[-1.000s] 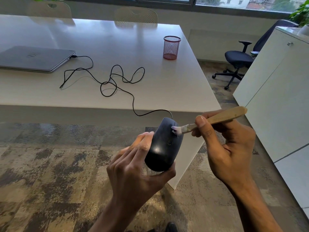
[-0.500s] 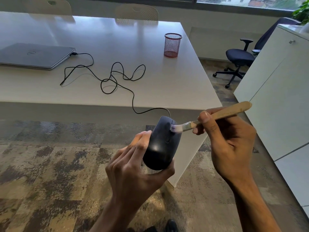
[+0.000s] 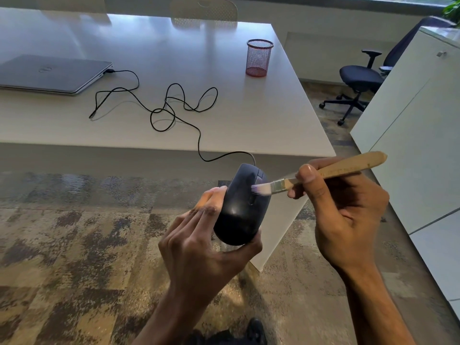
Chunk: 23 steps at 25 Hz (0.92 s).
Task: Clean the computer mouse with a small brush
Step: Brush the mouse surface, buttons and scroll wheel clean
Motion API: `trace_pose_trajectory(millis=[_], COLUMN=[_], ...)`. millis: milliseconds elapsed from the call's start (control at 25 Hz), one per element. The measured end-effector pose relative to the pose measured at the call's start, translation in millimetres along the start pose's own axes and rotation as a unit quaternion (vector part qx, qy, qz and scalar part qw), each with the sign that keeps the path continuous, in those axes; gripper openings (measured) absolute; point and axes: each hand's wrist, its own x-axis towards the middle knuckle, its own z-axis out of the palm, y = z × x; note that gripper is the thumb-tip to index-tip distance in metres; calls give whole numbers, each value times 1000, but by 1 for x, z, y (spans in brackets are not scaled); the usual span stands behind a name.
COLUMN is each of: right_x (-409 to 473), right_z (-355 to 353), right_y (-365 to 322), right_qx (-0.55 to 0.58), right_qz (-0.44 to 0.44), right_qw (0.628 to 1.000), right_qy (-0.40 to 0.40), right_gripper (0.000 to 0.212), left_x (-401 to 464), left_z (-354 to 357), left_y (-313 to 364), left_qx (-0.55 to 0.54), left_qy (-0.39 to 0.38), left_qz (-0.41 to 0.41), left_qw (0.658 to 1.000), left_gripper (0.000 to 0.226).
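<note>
A black wired computer mouse (image 3: 239, 210) is held up in front of the table edge, top side facing me. My left hand (image 3: 199, 247) grips it from below and from its left side. My right hand (image 3: 341, 215) holds a small brush (image 3: 323, 171) with a pale wooden handle. The brush's white bristles touch the mouse's upper right part, near the scroll wheel. The mouse's black cable (image 3: 174, 113) runs up over the table edge in loose loops to a closed grey laptop (image 3: 49, 73).
The white table (image 3: 249, 120) carries a red mesh pen cup (image 3: 258, 58) at its far right. A white cabinet (image 3: 418, 135) stands at the right, a black office chair (image 3: 358, 80) behind it. Patterned carpet lies below my hands.
The view has shifted slightly downward. The brush has moved a little across the mouse's top near the wheel. My left hand keeps the same grip.
</note>
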Motion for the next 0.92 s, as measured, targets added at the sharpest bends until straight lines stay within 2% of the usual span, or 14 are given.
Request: trace_pose_trajectory(millis=[280, 480, 800, 920], right_x=[9, 9, 0, 5], right_z=[4, 6, 5, 5], right_y=[12, 6, -13, -8], right_qx=[-91, -89, -99, -116], right_qz=[19, -5, -36, -36], right_qw=[995, 995, 993, 992], right_qy=[35, 43, -53, -45], right_gripper=[5, 5, 8, 7], left_x=[-4, -8, -8, -9], left_z=[-2, -2, -2, -2], left_y=[-2, -5, -13, -13], left_qx=[1, 4, 35, 42], left_qy=[0, 2, -2, -9], left_qz=[6, 16, 48, 52], left_qw=[1000, 1000, 998, 998], left_gripper=[63, 68, 76, 77])
